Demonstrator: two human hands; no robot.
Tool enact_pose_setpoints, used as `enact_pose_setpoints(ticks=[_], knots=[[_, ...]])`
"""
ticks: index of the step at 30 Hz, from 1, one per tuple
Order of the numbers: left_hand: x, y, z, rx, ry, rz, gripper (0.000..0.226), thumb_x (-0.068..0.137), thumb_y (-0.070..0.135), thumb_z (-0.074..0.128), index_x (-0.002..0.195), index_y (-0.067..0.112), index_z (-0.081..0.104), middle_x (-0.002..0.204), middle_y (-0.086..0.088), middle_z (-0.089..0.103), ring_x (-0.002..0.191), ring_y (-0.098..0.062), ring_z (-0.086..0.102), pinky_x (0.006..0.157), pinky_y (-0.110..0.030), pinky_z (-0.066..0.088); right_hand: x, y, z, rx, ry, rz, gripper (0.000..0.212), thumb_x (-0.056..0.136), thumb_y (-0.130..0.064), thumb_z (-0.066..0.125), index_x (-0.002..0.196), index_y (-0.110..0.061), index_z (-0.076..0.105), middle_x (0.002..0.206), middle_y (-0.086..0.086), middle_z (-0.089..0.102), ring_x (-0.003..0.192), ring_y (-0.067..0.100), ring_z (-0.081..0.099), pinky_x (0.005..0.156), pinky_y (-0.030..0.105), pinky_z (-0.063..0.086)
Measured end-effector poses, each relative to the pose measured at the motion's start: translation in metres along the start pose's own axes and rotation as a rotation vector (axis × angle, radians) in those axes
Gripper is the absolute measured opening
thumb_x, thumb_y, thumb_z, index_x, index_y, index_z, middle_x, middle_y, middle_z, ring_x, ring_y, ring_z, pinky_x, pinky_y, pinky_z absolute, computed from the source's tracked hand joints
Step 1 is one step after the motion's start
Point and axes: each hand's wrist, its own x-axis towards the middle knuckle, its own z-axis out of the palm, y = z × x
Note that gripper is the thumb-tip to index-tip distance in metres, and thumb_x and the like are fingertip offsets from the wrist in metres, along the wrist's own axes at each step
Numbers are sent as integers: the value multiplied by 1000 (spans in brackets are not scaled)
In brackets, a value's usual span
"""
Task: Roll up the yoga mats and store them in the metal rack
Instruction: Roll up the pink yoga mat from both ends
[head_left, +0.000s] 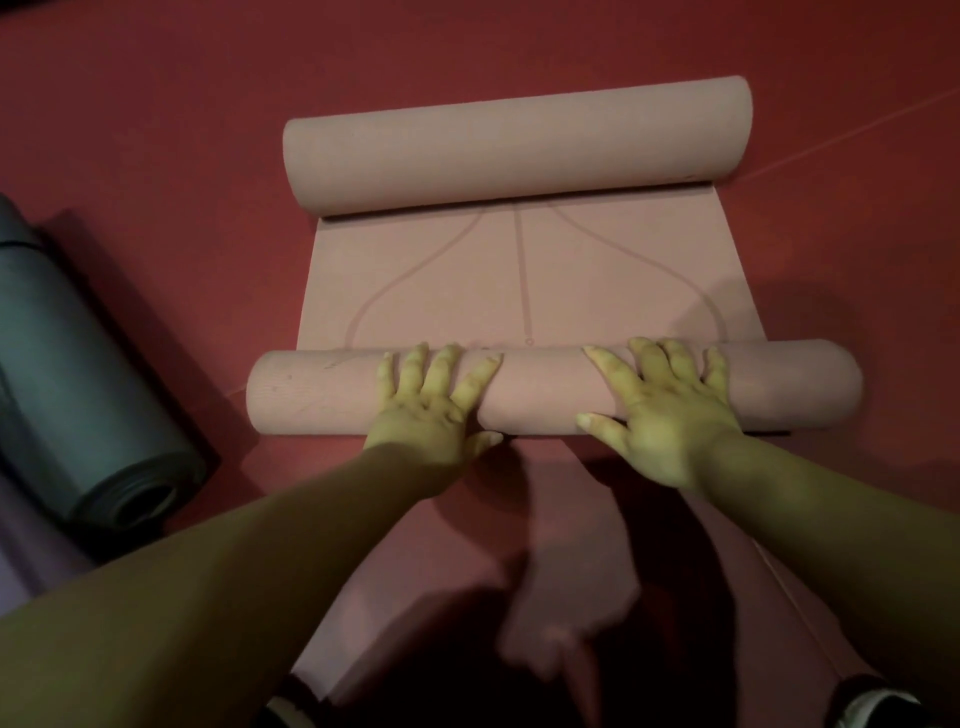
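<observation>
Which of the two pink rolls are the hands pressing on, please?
The near pink roll: left hand and right hand both lie on it; the far pink roll sits untouched.

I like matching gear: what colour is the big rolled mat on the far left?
Dark grey; the rolled mat shows best in the head view.

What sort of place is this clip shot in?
Likely a yoga or exercise studio: a partly rolled pink yoga mat on a red floor, with a rolled grey mat lying to its left.
</observation>
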Motion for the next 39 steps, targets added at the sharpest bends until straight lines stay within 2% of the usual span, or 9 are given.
enact_pose_setpoints(ticks=[2, 7, 14, 18, 25, 27, 31, 36, 39], knots=[[5, -2, -1, -16, 28, 11, 83, 91, 77, 34, 157, 45, -6, 166, -4, 11, 150, -36, 9, 121, -59, 1, 2, 3, -1, -21, 6, -23, 86, 83, -86, 21, 157, -46, 0, 164, 7, 15, 149, 33, 12, 117, 66, 6], [19, -12, -7, -28, 38, 50, 82, 88, 79, 35, 156, 45, 3, 162, -2, 21, 145, -34, 20, 119, -57, 10, 7, 10, 2, -92, 79, -89, 94, 75, -88, 20, 157, -43, 21, 156, 11, 36, 140, 38, 33, 110, 67, 21], [33, -18, -14, -26, -4, 67, 99, 73, 93, 41, 155, 48, 5, 158, -1, 29, 140, -32, 29, 118, -58, 15, 24, 13, -11, -78, 33, -88, 102, 66, -93, 11, 156, -47, 14, 155, 3, 35, 138, 30, 34, 112, 60, 24], [40, -20, -14, -11, 42, 79, 95, 74, 93, 40, 154, 47, 13, 150, 2, 40, 133, -31, 39, 114, -56, 24, 30, 14, -17, -99, 25, -112, 98, 70, -94, 14, 155, -45, 15, 148, 0, 41, 133, 28, 40, 107, 55, 29], [27, -21, -6, 6, 84, 97, 96, 71, 93, 25, 153, 44, 22, 145, 1, 46, 126, -32, 45, 110, -55, 28, 16, 9, -20, -65, -41, -103, 102, 65, -90, 4, 155, -45, 14, 148, 0, 39, 135, 28, 38, 110, 56, 27], [16, -21, -4, 12, 72, 116, 96, 72, 93, 25, 154, 43, 23, 146, 0, 47, 126, -32, 45, 109, -56, 29, 2, 7, -15, -67, -38, -104, 99, 67, -90, 7, 155, -44, 18, 146, 1, 43, 133, 29, 41, 108, 55, 30], [-19, -14, 0, 15, 24, 142, 96, 74, 93, 24, 156, 44, 18, 149, 0, 46, 130, -31, 44, 109, -53, 30, -34, 5, 2, -18, 41, -138, 90, 75, -88, 29, 147, -36, 45, 131, 8, 60, 118, 35, 56, 97, 58, 43], [-65, 0, 10, -7, 28, 166, 93, 76, 93, 27, 153, 41, 28, 144, -2, 53, 124, -34, 50, 102, -53, 36, -77, -3, 9, -15, -96, -143, 92, 75, -90, 23, 153, -42, 28, 136, 0, 52, 126, 30, 48, 104, 54, 37], [-87, 3, 10, -15, -73, 163, 95, 74, 95, 20, 156, 45, 14, 152, 1, 43, 134, -32, 43, 110, -54, 29, -101, -7, 15, -21, -97, -165, 90, 76, -87, 30, 149, -37, 39, 123, 3, 57, 113, 34, 55, 95, 55, 43]])
